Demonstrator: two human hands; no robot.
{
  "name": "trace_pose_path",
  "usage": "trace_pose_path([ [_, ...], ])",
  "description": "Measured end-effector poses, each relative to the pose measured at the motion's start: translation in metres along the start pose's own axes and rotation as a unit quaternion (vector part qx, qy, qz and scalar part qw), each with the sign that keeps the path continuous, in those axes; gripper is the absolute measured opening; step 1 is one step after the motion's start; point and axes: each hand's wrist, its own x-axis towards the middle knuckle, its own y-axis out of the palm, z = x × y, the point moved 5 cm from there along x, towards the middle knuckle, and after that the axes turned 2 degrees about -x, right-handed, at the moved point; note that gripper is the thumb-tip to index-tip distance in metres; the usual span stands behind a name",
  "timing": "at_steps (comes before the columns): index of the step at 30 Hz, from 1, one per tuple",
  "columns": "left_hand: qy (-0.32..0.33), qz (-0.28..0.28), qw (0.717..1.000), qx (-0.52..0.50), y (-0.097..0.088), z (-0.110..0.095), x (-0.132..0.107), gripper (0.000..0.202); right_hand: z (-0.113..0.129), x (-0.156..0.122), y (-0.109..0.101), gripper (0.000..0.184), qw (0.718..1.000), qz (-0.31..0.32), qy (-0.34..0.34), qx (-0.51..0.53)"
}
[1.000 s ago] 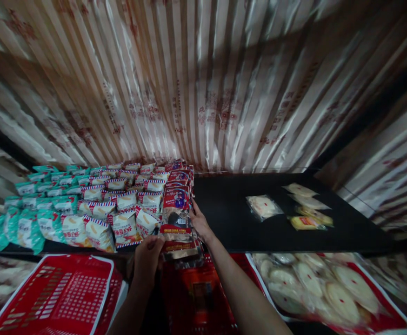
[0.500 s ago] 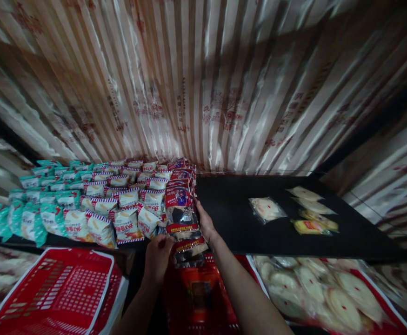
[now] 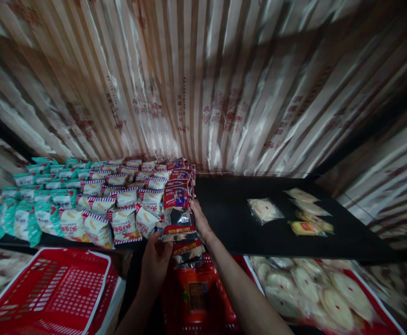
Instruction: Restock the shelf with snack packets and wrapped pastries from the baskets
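Head view, scene: a person restocks a black shelf (image 3: 231,223) hung with striped foil, standing at a row of red packets (image 3: 177,184).
Left hand: the left hand (image 3: 156,263) is closed on the lower edge of the front packets (image 3: 179,224), which overhang the shelf lip.
Right hand: the right hand (image 3: 199,222) lies flat and spread against the right flank of the row, gripping nothing.
Neighbours: striped packets (image 3: 121,211) touch the row on its left, with teal packets (image 3: 32,207) beyond; loose wrapped cakes (image 3: 264,209) lie well apart to the right.
Below: a red basket (image 3: 50,293) stands at the left, a second red basket (image 3: 198,298) lies under the hands and a tray of round cakes (image 3: 315,293) sits at the right.
Risk: the slick front packets have little shelf beneath them; a loosened grip would likely drop them into the basket below, and an uneven push could topple the row rightwards.
Since a second ago: the left hand has slid right and further under the packets; the right hand has barely moved.
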Motion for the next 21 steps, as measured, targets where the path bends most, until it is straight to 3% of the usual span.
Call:
trace_pose_path([
  [6,0.059,-0.03,0.998,-0.006,0.002,0.001,0.003,0.051,0.007,-0.003,-0.001,0.065,1.0,-0.009,-0.02,-0.017],
  [11,0.089,-0.012,0.996,-0.006,0.008,-0.007,0.004,0.037,0.01,-0.011,0.002,0.068,1.0,0.016,-0.011,0.021],
  [16,0.08,-0.021,0.996,0.023,0.006,-0.008,0.004,0.041,0.01,-0.014,-0.002,0.061,0.997,0.027,-0.01,0.068],
  [21,0.01,-0.05,0.999,0.016,-0.003,0.011,0.006,0.044,0.006,-0.014,-0.003,0.06,0.995,0.026,0.002,0.095],
])
